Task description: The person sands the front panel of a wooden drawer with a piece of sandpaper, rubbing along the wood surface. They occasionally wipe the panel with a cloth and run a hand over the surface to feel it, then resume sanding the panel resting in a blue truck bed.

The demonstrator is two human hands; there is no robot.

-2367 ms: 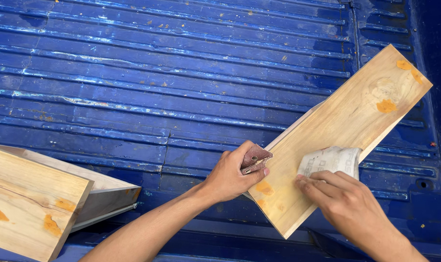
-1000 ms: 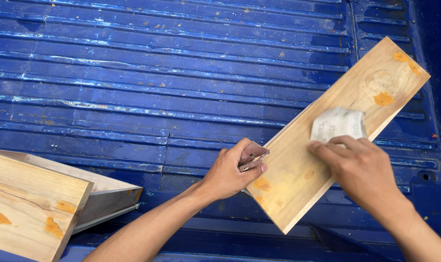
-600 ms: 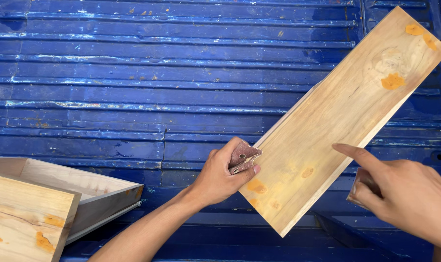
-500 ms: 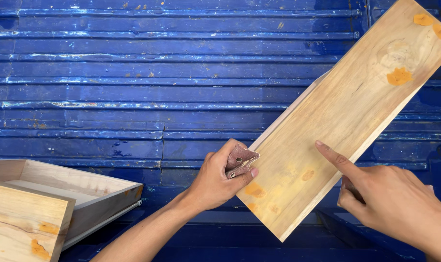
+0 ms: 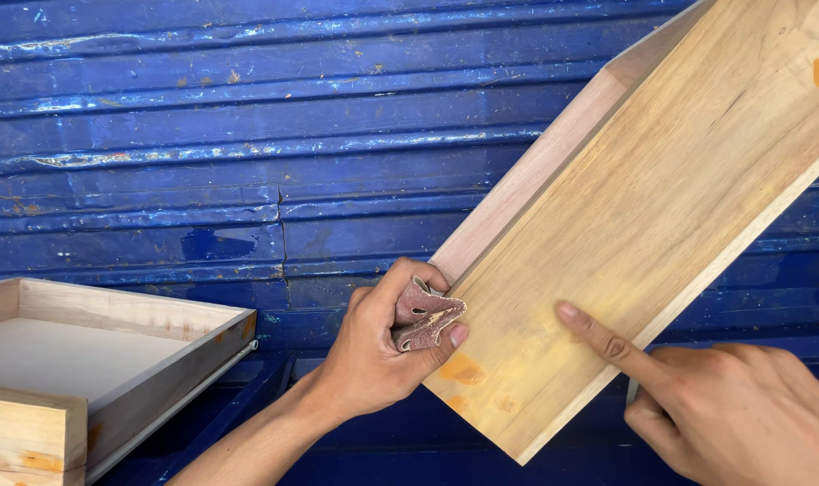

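Pale wooden board (image 5: 661, 225) lies diagonally, low end near centre bottom, high end off the top-right corner. Face is smooth, light yellow, fine straight grain; orange-brown knot marks near the low end and one at the top-right edge. A thinner pinkish strip runs along its upper-left long edge, standing up like a lip. Corners square, edges crisp.

Left hand (image 5: 382, 351): grip clamped on a folded piece of sandpaper (image 5: 423, 317), reddish-brown, creased, paler backing showing at the fold. Thumb tip rests on the board's face near the low end, fingers curled round the lip edge, sandpaper pinched against that edge.

Right hand (image 5: 733, 409): index finger extended, tip touching the board face in the lower half; other fingers curled in. Grip holds nothing that shows; the far edge of the hand is cut off by the frame, so cannot tell fully.

Behind everything: ribbed blue metal surface (image 5: 247, 162), corrugated, paint scratched and chipped, bare streaks along the ridges.

Bottom left: shallow wooden tray (image 5: 184, 346), same pale wood, thin walls, flat white-ish panel bottom. A pale wooden block (image 5: 27, 436) overlaps its near corner, with an orange stain on its face.
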